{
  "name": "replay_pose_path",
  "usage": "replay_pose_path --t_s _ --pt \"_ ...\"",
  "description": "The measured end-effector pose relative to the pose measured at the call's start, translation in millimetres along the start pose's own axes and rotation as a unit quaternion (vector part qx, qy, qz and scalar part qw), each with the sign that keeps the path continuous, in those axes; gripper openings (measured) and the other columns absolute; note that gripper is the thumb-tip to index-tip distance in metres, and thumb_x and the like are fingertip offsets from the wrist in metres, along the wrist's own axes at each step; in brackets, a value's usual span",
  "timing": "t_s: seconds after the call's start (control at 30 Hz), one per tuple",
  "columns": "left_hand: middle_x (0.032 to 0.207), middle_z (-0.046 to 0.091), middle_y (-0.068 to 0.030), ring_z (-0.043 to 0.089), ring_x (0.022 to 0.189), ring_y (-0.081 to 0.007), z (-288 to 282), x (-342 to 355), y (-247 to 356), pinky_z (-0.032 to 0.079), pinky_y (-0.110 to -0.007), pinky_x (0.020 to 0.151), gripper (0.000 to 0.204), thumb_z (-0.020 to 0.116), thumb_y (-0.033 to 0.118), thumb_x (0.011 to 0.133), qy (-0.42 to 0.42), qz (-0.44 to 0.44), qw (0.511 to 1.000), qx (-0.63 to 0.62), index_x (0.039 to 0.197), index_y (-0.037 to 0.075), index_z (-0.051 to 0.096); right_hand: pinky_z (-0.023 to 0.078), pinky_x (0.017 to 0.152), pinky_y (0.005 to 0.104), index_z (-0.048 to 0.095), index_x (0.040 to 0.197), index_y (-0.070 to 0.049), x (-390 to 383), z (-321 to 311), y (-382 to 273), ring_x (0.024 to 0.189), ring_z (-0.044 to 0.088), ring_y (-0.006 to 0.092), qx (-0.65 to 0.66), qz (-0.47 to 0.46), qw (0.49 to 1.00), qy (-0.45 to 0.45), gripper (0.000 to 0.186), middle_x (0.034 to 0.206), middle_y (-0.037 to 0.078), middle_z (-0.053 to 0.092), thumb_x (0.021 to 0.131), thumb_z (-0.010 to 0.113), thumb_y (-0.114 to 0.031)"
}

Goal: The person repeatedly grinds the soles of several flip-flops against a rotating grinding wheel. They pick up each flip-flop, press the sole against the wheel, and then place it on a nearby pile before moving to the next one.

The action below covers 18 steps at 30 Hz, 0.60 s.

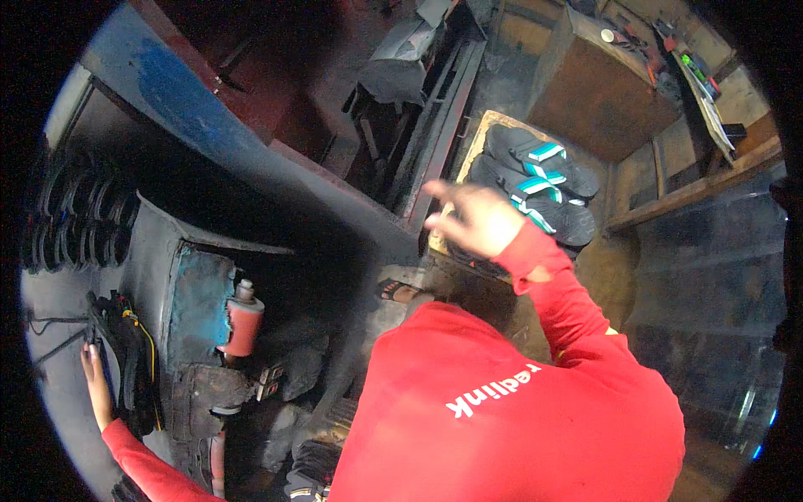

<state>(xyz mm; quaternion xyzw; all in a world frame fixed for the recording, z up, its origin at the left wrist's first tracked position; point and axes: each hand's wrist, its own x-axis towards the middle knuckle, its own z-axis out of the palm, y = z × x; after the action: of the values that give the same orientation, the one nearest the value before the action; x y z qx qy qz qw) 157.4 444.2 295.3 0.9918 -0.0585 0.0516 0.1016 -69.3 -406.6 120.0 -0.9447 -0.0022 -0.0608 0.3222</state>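
A low sweep of the right hand [481, 222], spread and empty, could displace the flat black, teal-and-white-strapped sandals [545, 177]; grip of the left hand [98, 381] cannot be determined.

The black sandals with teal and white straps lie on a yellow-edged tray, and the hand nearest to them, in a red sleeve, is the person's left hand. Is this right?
Not quite: the head view shows that the nearest hand is the person's right hand. The rest holds: the black sandals with teal and white straps lie on a yellow-edged tray, and the sleeve is red.
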Motion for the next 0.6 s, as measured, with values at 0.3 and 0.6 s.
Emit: replay_pose_path --t_s 0.3,0.6 --pt "0.150 0.053 -0.0136 0.048 0.139 -0.0216 -16 -73 224 0.031 -0.035 0.119 0.045 0.046 0.023 0.109 0.349 0.029 0.920 -0.175 0.145 -0.004 0.052 0.046 0.105 0.0514 0.045 0.151 -0.007 -43 -56 78 0.130 0.055 0.0432 -0.351 0.119 0.919 -0.133 0.117 0.140 0.025 0.058 0.057 0.089 -0.060" --pt "0.109 0.072 -0.0070 0.069 0.100 -0.0173 229 -193 509 0.054 -0.031 0.091 0.023 0.062 0.014 0.101 -0.059 -0.050 0.775 -0.627 0.115 -0.002 0.070 0.053 0.098 0.0404 0.060 0.137 -0.001 -17 -63 15 0.115 0.068 0.0364 0.015 -0.033 0.992 -0.121 0.063 0.124 0.026 0.067 0.077 0.071 -0.016"
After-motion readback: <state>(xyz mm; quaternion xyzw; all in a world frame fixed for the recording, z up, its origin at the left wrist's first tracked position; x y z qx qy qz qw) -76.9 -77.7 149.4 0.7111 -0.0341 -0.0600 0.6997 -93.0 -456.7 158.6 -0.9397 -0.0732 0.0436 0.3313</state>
